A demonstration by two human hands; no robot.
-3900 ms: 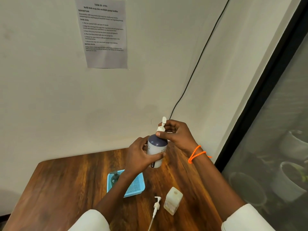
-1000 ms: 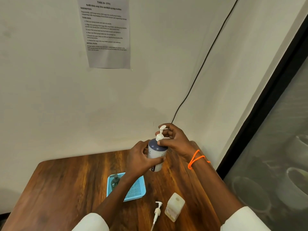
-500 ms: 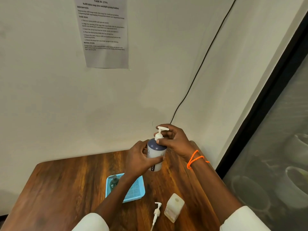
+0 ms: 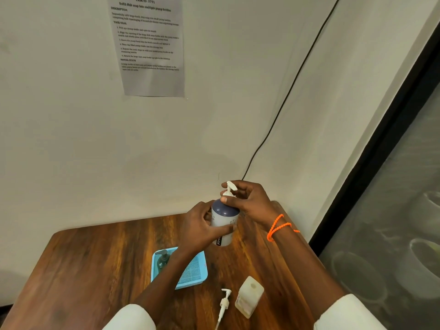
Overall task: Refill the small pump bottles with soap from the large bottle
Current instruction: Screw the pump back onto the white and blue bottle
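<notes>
- Bottle (image 4: 223,222), blue-shouldered, held above table: my left hand (image 4: 202,227) wrapped round body.
- Pump head (image 4: 230,189): my right hand (image 4: 250,201) fingers pinch collar.
- Step, prob.: twisting pump.
- Next: firm counter-grip w/ left.

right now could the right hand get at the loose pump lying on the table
Probably not straight away: the right hand is busy gripping the pump head of the held bottle. The loose pump itself lies uncovered beside the square bottle, so the way looks free once it lets go.

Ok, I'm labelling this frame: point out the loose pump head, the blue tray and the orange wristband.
loose pump head (image 4: 224,302), head view, collar.
blue tray (image 4: 193,272), head view, mesh floor.
orange wristband (image 4: 276,226), head view, cord.
</notes>
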